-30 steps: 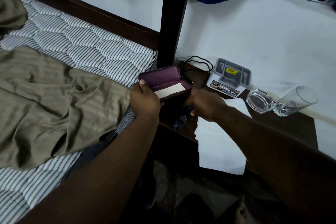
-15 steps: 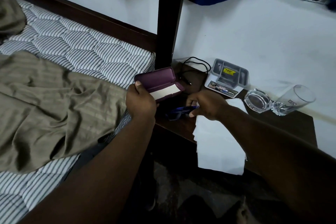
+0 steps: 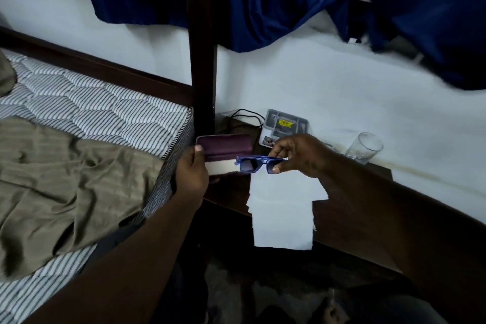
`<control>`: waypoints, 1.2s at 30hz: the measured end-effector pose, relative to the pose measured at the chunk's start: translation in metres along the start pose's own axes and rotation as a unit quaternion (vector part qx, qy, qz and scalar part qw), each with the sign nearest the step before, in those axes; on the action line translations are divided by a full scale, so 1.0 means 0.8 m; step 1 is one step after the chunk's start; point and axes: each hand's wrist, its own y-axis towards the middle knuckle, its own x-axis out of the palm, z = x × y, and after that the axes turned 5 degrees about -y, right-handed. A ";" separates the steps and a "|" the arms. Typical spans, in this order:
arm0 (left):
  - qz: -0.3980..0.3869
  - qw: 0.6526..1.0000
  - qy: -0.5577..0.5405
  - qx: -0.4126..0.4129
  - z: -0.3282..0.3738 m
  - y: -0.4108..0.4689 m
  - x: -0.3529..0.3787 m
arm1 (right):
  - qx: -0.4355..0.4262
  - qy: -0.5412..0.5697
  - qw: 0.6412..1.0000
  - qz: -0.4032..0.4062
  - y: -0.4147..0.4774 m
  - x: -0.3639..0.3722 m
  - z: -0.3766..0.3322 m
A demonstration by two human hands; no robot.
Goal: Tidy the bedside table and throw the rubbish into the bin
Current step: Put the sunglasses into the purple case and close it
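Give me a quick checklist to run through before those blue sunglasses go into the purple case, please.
1. Case open: ok. The purple case has its lid up.
2. Case held firmly: ok. The left hand grips its near end.
3. Glasses secure: ok. The right hand pinches the blue sunglasses by the frame.
4. Temples folded flat: cannot tell from this angle.
5. Room inside: cannot tell. A white cloth lies in the tray.
6. Glasses lined up over the opening: not ok. They hang beside the case's right end, above the paper sheets.
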 end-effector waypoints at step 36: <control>-0.240 0.966 -0.052 -0.083 0.101 -0.193 0.111 | -0.006 -0.121 0.989 0.089 -0.233 -0.075 -0.055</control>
